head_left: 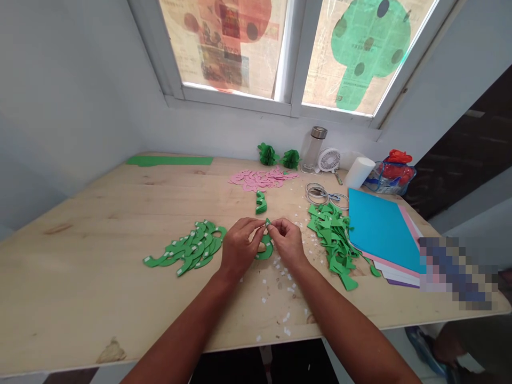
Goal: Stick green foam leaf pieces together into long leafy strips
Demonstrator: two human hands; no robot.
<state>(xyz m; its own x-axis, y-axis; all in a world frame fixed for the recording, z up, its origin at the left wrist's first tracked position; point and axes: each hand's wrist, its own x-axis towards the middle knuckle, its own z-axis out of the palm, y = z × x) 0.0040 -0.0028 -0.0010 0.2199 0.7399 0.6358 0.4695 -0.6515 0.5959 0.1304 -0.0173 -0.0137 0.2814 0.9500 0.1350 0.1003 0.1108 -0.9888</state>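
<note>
Both hands meet over the middle of the table. My left hand [241,244] and my right hand [288,243] are closed, fingertips pinching the upper end of a curved green paper cutout [264,252]. Small white bits on that end look like pieces of double-sided tape; the fingers partly hide it. Left of my left hand lies a spread of overlapping curved green cutouts [194,246] bearing small white squares. Just beyond my hands is a small stack of green cutouts [261,204]. White paper scraps [287,317] are strewn around and below my right hand.
Pink cutouts [260,179] lie farther back, before two green paper ornaments [268,154]. To the right are green offcuts [334,240], scissors and tape rolls [318,193], and coloured sheets [380,229]. A bottle [314,149], white fan [329,160] and paper roll [359,172] stand behind.
</note>
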